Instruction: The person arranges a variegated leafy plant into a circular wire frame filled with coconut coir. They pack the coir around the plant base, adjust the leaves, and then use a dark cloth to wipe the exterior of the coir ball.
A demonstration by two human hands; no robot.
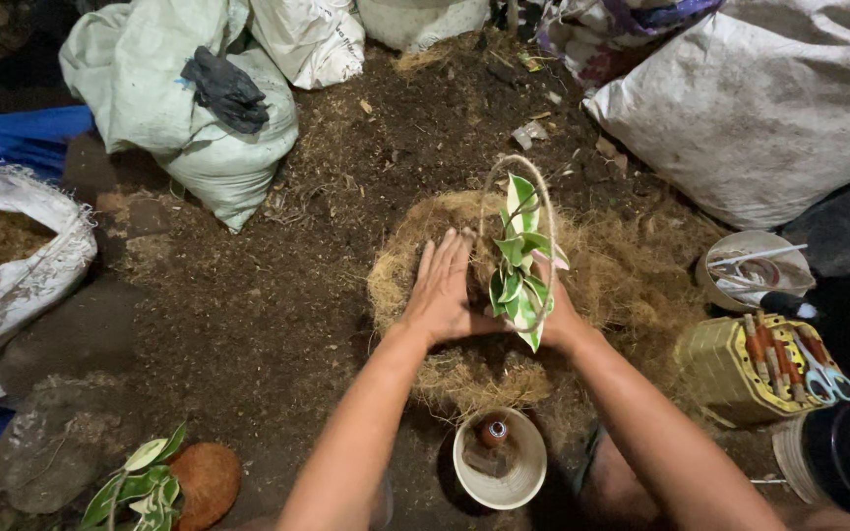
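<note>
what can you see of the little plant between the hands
The small plant has glossy green leaves with cream edges and stands roughly upright in a nest of coconut fibre on the soil. A thin wire loop arches over it. The left hand presses beside it; the right hand is mostly hidden behind its leaves.

bare forearms, no sleeves, no gloves

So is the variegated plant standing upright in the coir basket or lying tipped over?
Upright. The plant rises from the middle of the coir basket, inside its wire hoop, with the left hand and right hand pressed on either side.
</note>
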